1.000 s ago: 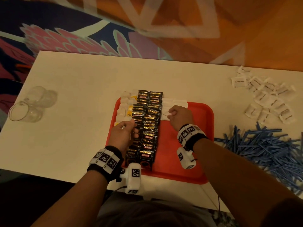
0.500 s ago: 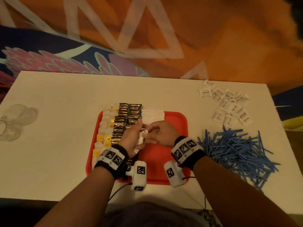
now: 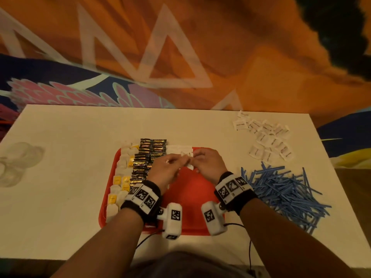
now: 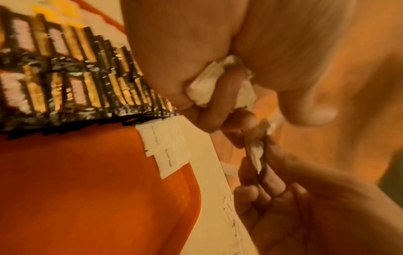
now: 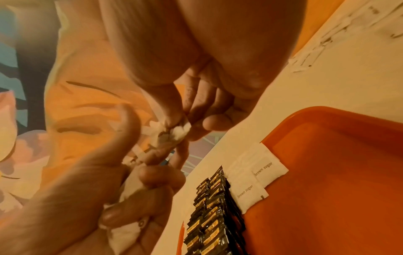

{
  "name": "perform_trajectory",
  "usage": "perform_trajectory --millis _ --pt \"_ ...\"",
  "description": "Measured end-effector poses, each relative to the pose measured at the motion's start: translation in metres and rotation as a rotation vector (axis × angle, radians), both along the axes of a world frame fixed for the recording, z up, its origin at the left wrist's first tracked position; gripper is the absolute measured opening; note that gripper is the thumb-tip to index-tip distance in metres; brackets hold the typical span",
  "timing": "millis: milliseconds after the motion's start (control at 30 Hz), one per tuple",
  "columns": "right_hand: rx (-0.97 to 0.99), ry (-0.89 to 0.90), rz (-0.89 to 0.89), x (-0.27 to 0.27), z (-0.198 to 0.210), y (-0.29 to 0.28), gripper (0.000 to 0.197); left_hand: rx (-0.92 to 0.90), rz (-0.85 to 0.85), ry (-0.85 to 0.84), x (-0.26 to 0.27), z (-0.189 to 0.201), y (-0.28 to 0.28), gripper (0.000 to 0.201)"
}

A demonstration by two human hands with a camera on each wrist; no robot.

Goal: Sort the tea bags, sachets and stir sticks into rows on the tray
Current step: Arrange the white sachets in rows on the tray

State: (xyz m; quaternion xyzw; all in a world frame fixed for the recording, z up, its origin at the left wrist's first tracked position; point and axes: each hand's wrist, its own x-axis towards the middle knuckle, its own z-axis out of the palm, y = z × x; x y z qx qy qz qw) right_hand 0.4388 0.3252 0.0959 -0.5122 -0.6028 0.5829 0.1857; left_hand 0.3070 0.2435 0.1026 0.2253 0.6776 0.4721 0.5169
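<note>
A red tray holds a column of tea bags at its left. Beside them lie two columns of black sachets, then two white brown-sugar sachets at the far end. My hands meet above the tray's far middle. My left hand grips a bunch of white sugar sachets in its curled fingers. My right hand pinches one white sachet at the edge of that bunch. A heap of blue stir sticks lies on the table right of the tray.
Loose white sachets are scattered at the table's far right. Clear glass cups stand at the left edge. The white table ends close behind the tray, with patterned carpet beyond. Wrist-camera cables hang over the near edge.
My right hand left the sachet row and met my left hand, which came off the black sachets with a bunch of white ones. Both hands have since shifted toward the tray's far end.
</note>
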Motion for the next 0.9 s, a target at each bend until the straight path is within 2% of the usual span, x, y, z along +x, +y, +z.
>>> perform_trajectory --millis 67,167,267,400,467,567,667,767,800,900 --pt "-0.019 0.045 -0.021 0.0 0.002 -0.001 0.016 0.025 0.018 0.031 -0.002 -0.001 0.003 0.025" --pt "-0.07 0.13 -0.107 0.0 0.005 -0.004 0.017 -0.015 0.111 -0.064 -0.006 -0.003 0.004 0.027" --pt "-0.137 0.188 -0.158 -0.003 0.0 -0.01 0.015 -0.002 0.139 -0.142 -0.004 -0.005 0.004 0.02" --pt "-0.198 0.218 -0.104 -0.005 -0.007 -0.014 0.019 0.042 0.172 -0.051 -0.005 -0.007 0.003 0.017" --pt "-0.219 0.23 -0.145 -0.004 -0.007 -0.012 0.021 0.064 0.174 -0.035 -0.008 -0.008 0.001 0.015" --pt "-0.239 0.225 -0.205 -0.003 -0.002 -0.009 0.005 0.008 0.036 0.02 -0.009 -0.007 -0.002 0.005" --pt "-0.157 0.122 -0.087 -0.002 -0.002 -0.003 0.012 -0.114 -0.06 -0.037 -0.01 -0.008 -0.002 0.009" --pt "-0.084 0.033 0.069 -0.001 0.0 0.001 0.011 -0.096 -0.034 -0.018 -0.011 -0.005 -0.001 0.012" --pt "-0.067 0.037 0.054 -0.001 0.001 0.001 0.011 -0.065 -0.026 0.003 -0.01 -0.004 0.0 0.012" --pt "0.037 0.058 -0.137 -0.004 -0.001 -0.002 0.013 0.004 0.008 0.007 -0.008 -0.001 0.002 0.013"
